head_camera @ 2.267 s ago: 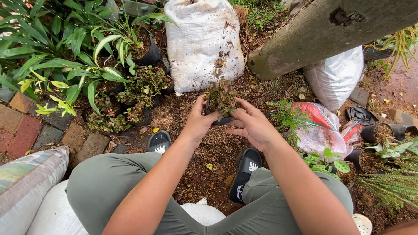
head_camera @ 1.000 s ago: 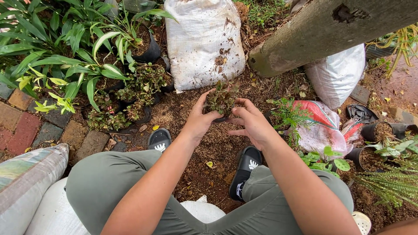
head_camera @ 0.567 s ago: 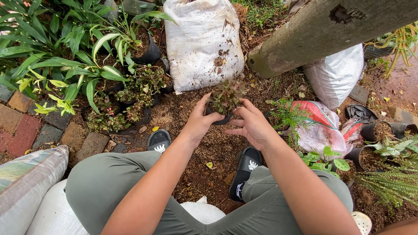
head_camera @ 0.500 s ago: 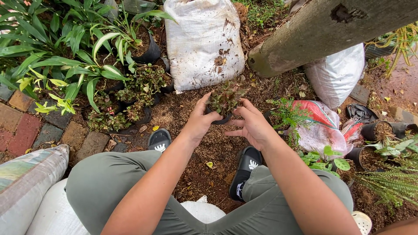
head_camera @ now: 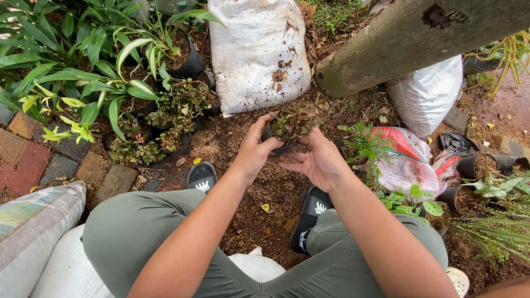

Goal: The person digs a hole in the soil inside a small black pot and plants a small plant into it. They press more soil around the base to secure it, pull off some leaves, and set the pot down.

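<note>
Nearest the camera, olive-green trousers [head_camera: 138,232] are seen over bent knees, with a striped sack [head_camera: 33,221] and a white sack [head_camera: 251,267] at the lower edge. Below the knees, two black slides [head_camera: 201,177] are planted on loose brown soil [head_camera: 259,187]. Above them, a small potted plant [head_camera: 292,122] with reddish-green leaves in a black plastic pot is held off the ground between both hands. The left hand [head_camera: 255,148] is cupped against the pot's left side, its grip curled around the pot wall; the right hand [head_camera: 319,160] is placed under and against the right side, its grip likewise closed on the pot. To the left, a cluster of small potted plants [head_camera: 165,118] is set beside brick paving [head_camera: 27,154], backed by long-leaved green plants [head_camera: 72,49]. To the right, a red-and-white bag [head_camera: 406,160] and further black pots [head_camera: 475,165] are found. Farthest away, a dirt-stained white sack [head_camera: 256,49] is propped upright, next to a leaning tree trunk [head_camera: 414,36] and another white sack [head_camera: 428,94].
</note>
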